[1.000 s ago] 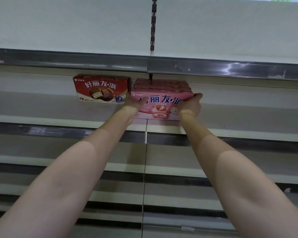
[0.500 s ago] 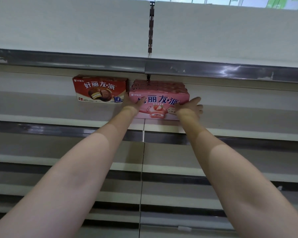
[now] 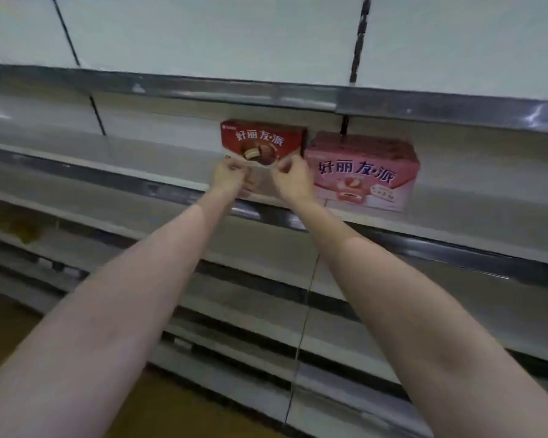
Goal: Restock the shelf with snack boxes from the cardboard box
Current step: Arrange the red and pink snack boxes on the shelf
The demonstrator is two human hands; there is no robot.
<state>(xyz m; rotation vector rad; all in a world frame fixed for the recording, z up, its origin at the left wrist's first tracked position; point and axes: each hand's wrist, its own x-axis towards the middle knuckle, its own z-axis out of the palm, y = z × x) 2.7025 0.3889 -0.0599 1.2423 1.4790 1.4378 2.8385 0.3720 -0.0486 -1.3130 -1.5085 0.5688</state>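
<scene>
Both of your hands are at the lower front edge of the red snack box (image 3: 263, 142), which stands on the shelf (image 3: 159, 177) set back from the lip, its right end just beside or touching the pink snack box (image 3: 366, 173). Your left hand (image 3: 230, 180) has its fingers curled at the box's lower left corner and your right hand (image 3: 293, 180) has its fingers curled at the lower right; motion blur hides the fingertips, so each grip looks like a pinch on the bottom edge, but I cannot tell for certain that either one is actually closed on the card. The step appears to be squaring this box up or drawing it toward the lip. Keep both grips low and level and move them together, so the box slides flat and does not twist or tip over your knuckles. Just to the right of your right grip the pink box leaves no room, so any sideways correction has to go left, where the shelf runs bare well beyond your left grip. Above your grips the underside of the next shelf (image 3: 424, 104) sits close over the box top, so slide it; lifting risks a knock. Below your grips the front lip is near; stop the pull before the base overhangs it. The cardboard box is not in view.
</scene>
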